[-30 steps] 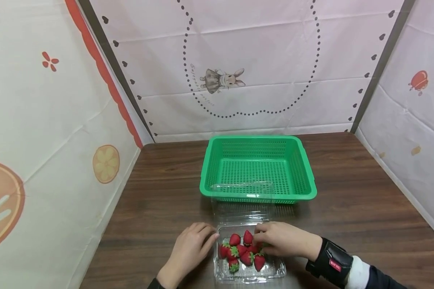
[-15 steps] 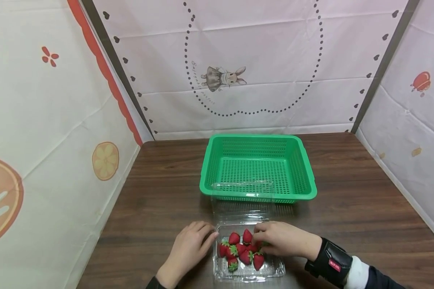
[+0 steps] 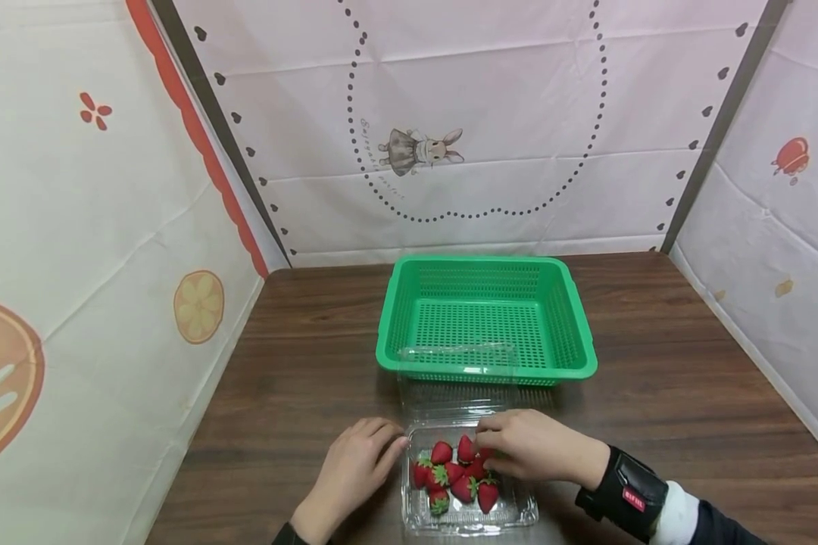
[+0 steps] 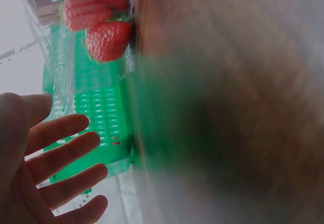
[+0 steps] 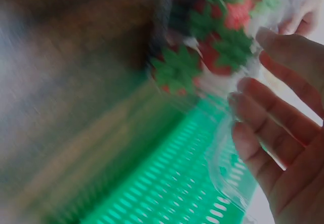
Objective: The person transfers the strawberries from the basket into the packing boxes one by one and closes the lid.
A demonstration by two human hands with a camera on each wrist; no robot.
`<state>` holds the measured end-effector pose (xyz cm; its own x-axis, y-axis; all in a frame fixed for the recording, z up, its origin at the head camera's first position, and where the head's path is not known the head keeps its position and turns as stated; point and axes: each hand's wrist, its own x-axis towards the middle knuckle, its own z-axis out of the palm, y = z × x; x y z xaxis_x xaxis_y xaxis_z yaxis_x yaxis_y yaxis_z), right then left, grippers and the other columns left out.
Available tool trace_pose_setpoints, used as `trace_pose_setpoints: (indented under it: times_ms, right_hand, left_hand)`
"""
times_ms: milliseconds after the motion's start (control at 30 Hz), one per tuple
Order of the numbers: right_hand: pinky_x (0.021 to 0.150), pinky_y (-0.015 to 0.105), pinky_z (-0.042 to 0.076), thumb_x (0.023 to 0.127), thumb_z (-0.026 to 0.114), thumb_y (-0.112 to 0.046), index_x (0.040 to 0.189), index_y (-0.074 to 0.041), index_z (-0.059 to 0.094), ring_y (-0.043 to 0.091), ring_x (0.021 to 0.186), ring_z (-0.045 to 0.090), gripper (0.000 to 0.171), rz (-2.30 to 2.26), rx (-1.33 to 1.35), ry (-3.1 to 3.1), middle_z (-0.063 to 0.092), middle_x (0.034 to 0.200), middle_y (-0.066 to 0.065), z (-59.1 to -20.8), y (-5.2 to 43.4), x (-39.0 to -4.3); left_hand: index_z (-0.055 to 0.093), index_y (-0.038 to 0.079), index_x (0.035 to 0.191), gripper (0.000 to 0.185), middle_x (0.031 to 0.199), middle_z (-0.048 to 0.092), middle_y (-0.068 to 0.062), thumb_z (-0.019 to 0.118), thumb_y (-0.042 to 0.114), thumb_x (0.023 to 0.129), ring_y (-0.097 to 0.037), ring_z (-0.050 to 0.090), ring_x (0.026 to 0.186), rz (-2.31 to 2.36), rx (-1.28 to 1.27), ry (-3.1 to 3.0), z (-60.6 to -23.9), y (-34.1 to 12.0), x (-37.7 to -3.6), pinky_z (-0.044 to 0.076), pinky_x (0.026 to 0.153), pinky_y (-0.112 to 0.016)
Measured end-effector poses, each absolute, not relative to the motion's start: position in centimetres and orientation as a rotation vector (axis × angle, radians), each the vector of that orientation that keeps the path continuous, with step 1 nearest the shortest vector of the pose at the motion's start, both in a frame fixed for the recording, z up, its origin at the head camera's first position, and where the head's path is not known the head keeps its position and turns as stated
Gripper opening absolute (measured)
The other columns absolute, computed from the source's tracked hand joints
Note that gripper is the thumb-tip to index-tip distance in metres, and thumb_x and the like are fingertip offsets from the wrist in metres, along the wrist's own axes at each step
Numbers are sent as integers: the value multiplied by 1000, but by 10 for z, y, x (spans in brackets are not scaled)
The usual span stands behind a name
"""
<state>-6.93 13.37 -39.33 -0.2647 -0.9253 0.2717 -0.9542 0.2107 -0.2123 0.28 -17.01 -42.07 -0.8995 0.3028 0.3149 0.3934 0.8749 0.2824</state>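
Several red strawberries (image 3: 463, 488) with green leaves lie in a clear plastic clamshell box (image 3: 419, 518), its lid leaning over the green basket's near rim. My right hand (image 3: 535, 446) is over the box's right side, fingertips among the strawberries; in the right wrist view its fingers (image 5: 273, 100) look nearly straight, close to a strawberry's leaves (image 5: 233, 49). I see no strawberry clearly gripped; the head view partly hides the fingertips. My left hand (image 3: 354, 469) rests at the box's left edge, fingers (image 4: 66, 153) spread and holding nothing.
A green plastic basket (image 3: 572, 318) stands behind the box on the brown wooden table (image 3: 300, 333). Printed white cloth (image 3: 518, 91) encloses the table at the back and sides.
My right hand has risen slightly away from the berries' right side, and more red shows beside its fingertips. The left hand, box and basket stay nearly where they were.
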Motion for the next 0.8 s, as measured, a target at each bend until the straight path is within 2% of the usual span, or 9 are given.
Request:
trace_pose_setpoints:
  times_ms: [167,400,600,800]
  right_hand:
    - [71,18,50,86,82,-18,102,-19,71,2,82,58,20,536,1845,-2222,62,93,-8,-374,133,-80]
    - [82,21,53,87,80,-14,108,-18,72,7,93,63,23,511,1871,-2111,66,101,-7,-338,127,-97]
    - [84,26,55,88,79,-13,108,-17,73,10,94,64,21,481,1847,-2085,66,102,-5,-309,123,-113]
    - [84,29,56,83,84,-13,106,-14,74,14,95,64,25,462,1814,-2050,67,101,-1,-283,122,-131]
  left_hand:
    - [76,17,101,13,100,71,3,71,28,96,-19,66,98,-478,-545,-2696,-414,-178,-6,57,84,-41]
    - [76,13,107,19,105,71,-2,69,29,97,-24,66,103,-430,-485,-2679,-396,-191,-22,57,85,-46]
    - [73,11,116,25,112,70,-6,67,29,98,-27,65,108,-400,-445,-2638,-384,-199,-40,56,87,-48]
    - [70,10,124,31,119,68,-8,70,25,97,-28,63,113,-467,-414,-2628,-381,-205,-54,55,90,-50]
